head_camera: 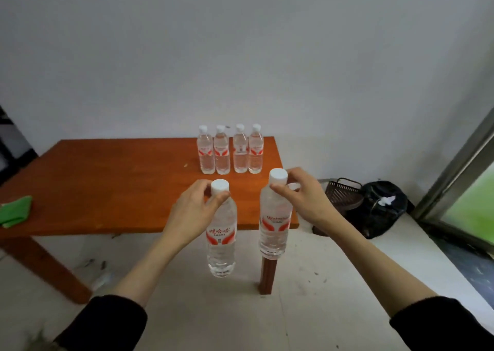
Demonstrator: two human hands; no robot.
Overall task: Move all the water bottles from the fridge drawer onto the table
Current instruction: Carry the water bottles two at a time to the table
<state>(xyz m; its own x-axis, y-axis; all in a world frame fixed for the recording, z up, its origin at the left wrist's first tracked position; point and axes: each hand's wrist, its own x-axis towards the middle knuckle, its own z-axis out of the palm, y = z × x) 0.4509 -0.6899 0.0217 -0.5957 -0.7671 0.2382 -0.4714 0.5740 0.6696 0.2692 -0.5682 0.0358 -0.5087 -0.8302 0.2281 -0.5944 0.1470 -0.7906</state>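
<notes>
My left hand (191, 211) grips a clear water bottle (222, 241) by its neck, just under the white cap. My right hand (304, 195) holds a second water bottle (274, 230) the same way. Both bottles hang upright in the air at the near edge of the orange wooden table (107, 184), with red and white labels facing me. Several more water bottles (231, 150) stand in a row at the table's far right, close to the wall. The fridge drawer is out of view.
A green cloth (16, 211) lies on the table's left end. A dark basket (343, 192) and a black bag (379, 206) sit on the floor right of the table. A window frame (454, 174) runs along the right.
</notes>
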